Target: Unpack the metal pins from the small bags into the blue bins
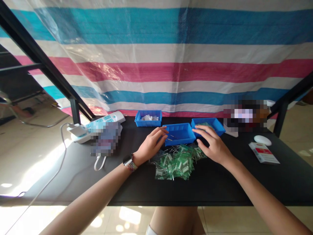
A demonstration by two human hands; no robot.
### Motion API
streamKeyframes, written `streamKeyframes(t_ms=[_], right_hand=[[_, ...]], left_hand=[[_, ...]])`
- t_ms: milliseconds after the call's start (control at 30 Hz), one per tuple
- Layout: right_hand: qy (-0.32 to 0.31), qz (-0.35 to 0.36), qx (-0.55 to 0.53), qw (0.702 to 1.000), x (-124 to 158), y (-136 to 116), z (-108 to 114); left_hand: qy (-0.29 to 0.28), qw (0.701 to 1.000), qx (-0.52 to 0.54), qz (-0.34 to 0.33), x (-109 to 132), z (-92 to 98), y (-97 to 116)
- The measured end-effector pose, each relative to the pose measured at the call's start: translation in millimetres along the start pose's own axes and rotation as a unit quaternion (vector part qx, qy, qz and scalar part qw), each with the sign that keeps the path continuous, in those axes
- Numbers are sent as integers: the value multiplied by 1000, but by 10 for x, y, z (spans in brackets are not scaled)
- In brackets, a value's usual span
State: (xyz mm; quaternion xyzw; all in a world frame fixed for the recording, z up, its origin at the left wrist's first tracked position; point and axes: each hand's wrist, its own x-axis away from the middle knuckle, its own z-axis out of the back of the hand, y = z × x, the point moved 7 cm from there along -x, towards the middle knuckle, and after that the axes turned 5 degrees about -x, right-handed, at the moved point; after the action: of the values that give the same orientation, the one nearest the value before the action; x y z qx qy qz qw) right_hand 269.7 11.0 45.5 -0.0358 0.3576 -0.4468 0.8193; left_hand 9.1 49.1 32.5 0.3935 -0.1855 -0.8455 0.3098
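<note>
My left hand [152, 144] is at the left end of the middle blue bin [181, 141], fingers loosely bent and apart around that edge. A few thin pin-like pieces [173, 136] lie inside this bin. My right hand [213, 145] is at the bin's right end, fingers spread, with the fingertips by its corner. Whether either hand touches the bin is hard to tell. Just in front lies a pile of small clear and green plastic packets [174, 163] with white cylindrical pieces in them. Loose thin metal pins [174, 149] show at the pile's back edge.
Another blue bin [148, 122] with small clear packets stands behind left; a third bin [217, 127] holds green packets. On the black table [132, 192] are a power strip [105, 120], a blurred device [106, 138], a white-and-red box [263, 152] and a white oval object [262, 140].
</note>
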Motion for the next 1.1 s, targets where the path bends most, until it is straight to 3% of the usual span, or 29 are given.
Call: streamKeyframes(t_ms=[200, 467, 767, 1100], right_hand=[[-82, 83, -10, 993, -187, -248, -303], [-82, 77, 38, 993, -522, -7, -604], [-111, 34, 78, 990, -544, 76, -570], [-111, -31, 167, 979, -642, 138, -608]], left_hand=[[12, 999, 22, 26, -17, 23, -23], [65, 996, -59, -4, -26, 129, -3], [32, 990, -139, -10, -4, 34, -84], [86, 983, -157, 50, -42, 222, -456]])
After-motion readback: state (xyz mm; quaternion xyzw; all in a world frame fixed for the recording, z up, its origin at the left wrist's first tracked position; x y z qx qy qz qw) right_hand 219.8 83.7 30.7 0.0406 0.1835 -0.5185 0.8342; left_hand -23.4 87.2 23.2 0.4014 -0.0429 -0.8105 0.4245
